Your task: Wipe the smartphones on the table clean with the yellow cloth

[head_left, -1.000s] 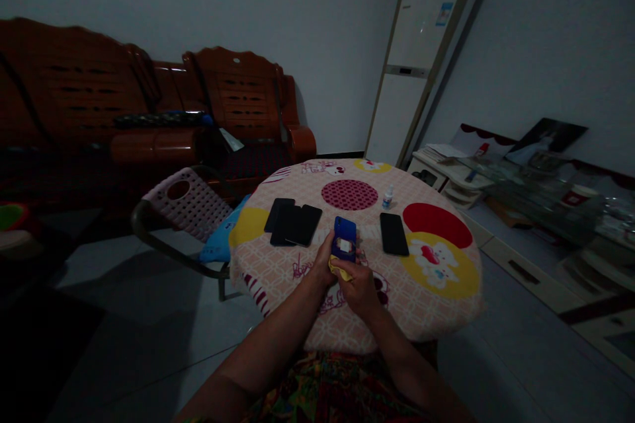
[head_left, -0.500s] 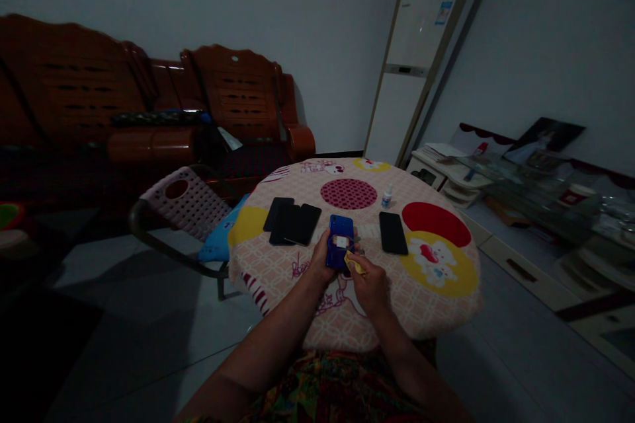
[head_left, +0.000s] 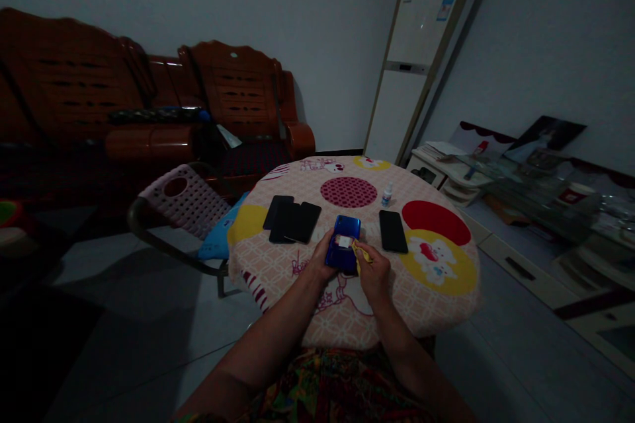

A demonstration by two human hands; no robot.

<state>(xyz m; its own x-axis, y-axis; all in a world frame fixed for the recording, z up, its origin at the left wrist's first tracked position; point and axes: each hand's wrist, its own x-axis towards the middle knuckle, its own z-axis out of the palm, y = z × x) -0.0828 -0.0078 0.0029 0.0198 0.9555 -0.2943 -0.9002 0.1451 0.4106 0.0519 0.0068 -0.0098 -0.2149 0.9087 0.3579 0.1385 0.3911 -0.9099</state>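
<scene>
Head view: the left hand grips a glossy blue rectangular phone by its left edge, fingers curled behind it, holding it tilted just above the near middle of the round table under a pink patterned cloth with red and yellow circles. A small pale patch shows on the phone's upturned face. The right hand pinches a small crumpled yellow cloth between thumb and fingers, pressed against the phone's right edge.

On the table to the left lies a pile of dark flat phones, overlapping one another; to the right of the blue phone a single black phone lies flat, apart from the hands. A small white bottle stands farther back, near the dark red dotted circle. A pink perforated plastic chair stands beside the table on the left, with a brown wooden sofa against the wall behind it.
</scene>
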